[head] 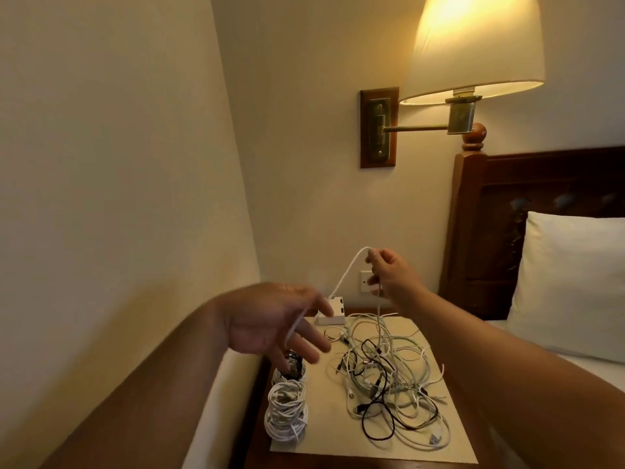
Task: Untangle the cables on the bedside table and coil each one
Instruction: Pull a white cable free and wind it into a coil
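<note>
two hands: both raised over the table (pixel 258 418), a white cable (pixel 348 270) strung between them.
right hand (pixel 389 275): the higher one, near the wall; thumb and fingers pinch the cable at its top bend.
left hand (pixel 270 319): lower and blurred, fingers spread and fairly straight; the cable lies across them and no grasp shows.
cable run: one strand slopes from the right hand down to the left fingers; another drops straight from the right hand into the tangle.
tangle (pixel 389 374): white, pale green and black cables heaped loose on the right half of a cream mat (pixel 338 441).
coils (pixel 287 418): three wound bundles in a row along the mat's left edge; the two nearer ones white, the far one with black cable, partly hidden by the left fingers.
box (pixel 333 311): white, at the mat's far edge, just beyond the left fingertips.
room: lit lamp (pixel 473 49) on the wall, dark headboard (pixel 541 231) and white pillow (pixel 575 282) at right.
</note>
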